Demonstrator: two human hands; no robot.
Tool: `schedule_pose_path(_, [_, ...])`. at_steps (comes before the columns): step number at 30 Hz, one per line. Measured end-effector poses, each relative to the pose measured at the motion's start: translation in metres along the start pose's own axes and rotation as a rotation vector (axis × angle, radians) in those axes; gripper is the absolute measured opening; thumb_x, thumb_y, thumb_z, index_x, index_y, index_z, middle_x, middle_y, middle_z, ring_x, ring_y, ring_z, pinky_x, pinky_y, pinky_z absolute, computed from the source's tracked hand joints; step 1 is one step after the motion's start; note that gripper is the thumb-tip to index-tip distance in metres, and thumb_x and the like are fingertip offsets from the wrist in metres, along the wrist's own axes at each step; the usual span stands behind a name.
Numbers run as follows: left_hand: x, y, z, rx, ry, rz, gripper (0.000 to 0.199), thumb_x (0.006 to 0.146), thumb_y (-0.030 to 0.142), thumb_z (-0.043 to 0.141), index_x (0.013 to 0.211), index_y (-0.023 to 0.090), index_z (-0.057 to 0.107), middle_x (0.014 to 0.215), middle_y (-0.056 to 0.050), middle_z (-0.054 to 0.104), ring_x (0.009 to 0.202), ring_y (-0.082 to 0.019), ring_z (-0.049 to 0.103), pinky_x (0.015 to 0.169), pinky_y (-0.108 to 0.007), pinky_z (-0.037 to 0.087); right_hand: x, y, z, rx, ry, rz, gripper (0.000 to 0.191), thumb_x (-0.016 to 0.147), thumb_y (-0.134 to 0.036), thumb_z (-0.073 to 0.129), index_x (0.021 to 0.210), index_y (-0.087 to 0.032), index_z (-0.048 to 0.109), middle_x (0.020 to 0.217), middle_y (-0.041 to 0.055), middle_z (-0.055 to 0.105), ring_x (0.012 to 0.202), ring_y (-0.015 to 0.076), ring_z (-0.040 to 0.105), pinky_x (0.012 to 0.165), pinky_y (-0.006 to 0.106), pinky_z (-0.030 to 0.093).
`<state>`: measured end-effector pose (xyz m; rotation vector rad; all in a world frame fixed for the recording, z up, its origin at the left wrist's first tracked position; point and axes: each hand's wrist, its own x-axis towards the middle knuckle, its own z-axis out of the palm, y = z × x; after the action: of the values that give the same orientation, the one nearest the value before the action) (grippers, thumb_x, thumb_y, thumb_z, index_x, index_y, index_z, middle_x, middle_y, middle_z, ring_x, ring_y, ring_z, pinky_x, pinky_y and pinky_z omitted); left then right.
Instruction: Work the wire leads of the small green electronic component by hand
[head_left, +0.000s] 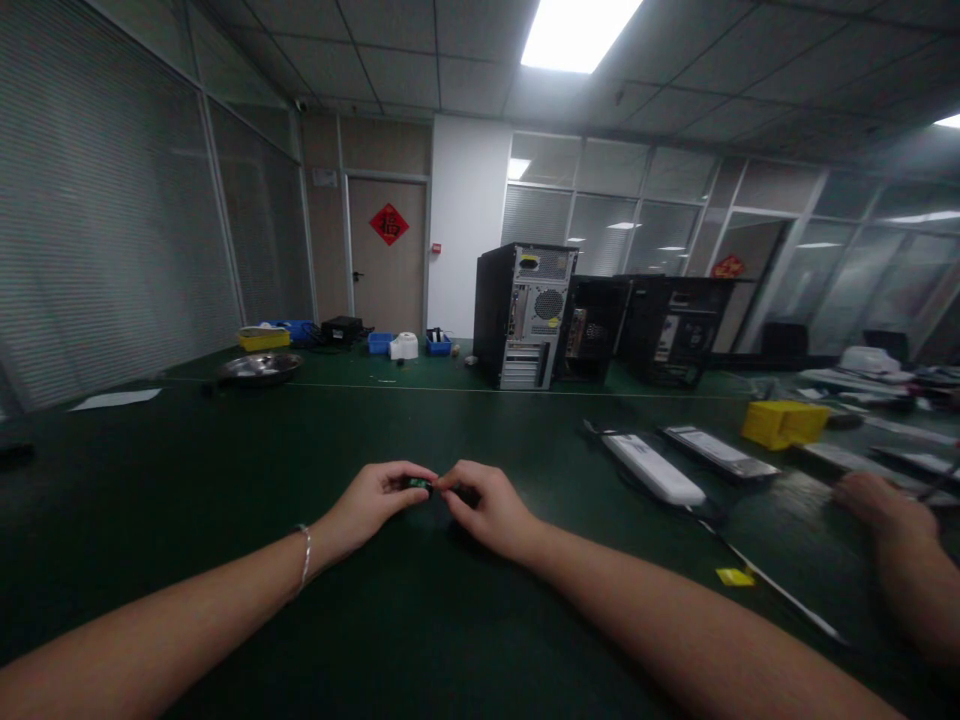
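Near the middle of the dark green table [315, 590], my two hands meet at the fingertips. My left hand [379, 495] pinches a small dark piece with a green part [420, 484], perhaps a tiny circuit board; its exact kind is too small to tell. A silvery bracelet [306, 555] circles the left wrist. My right hand [487, 505] has its thumb and fingers closed right beside that piece, at its right end. Something dark shows under its curled fingers, and I cannot make out what it is.
Computer towers [517, 315] stand at the back. A white power strip [652, 468], a hard drive [720, 452], a yellow bin [785, 424] and a yellow tag [735, 577] lie to the right. Another person's hand [889, 505] works at far right. A metal bowl [261, 368] sits back left.
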<state>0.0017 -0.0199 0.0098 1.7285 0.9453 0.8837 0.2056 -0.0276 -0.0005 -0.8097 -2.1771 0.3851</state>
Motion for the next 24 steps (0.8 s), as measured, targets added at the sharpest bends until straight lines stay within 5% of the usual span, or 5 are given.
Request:
schedule_pose_path(15, [-0.0001, 0.0025, 0.0026, -0.113, 0.012, -0.088, 0.029, 0.073, 0.027, 0.065, 0.101, 0.020, 0.066, 0.094, -0.004, 0.068, 0.085, -0.019, 0.060, 0.074, -0.030, 0.046, 0.0003, -0.0011, 0.0001, 0.056, 0.034, 0.012, 0.015, 0.083, -0.015, 0.052, 0.093, -0.018, 0.062, 0.088, 0.0030, 0.064, 0.079, 0.0136, 0.059, 0.070, 0.025, 0.045])
schedule_pose_path(24, [-0.0005, 0.0002, 0.0021, -0.120, 0.079, -0.042, 0.029, 0.075, 0.030, 0.063, 0.102, 0.020, 0.063, 0.105, -0.005, 0.064, 0.096, -0.022, 0.059, 0.080, -0.033, 0.047, 0.0008, -0.0002, 0.0012, 0.036, 0.061, 0.042, 0.016, 0.083, -0.019, 0.052, 0.095, -0.019, 0.062, 0.084, 0.0024, 0.063, 0.072, 0.0127, 0.056, 0.064, 0.024, 0.043])
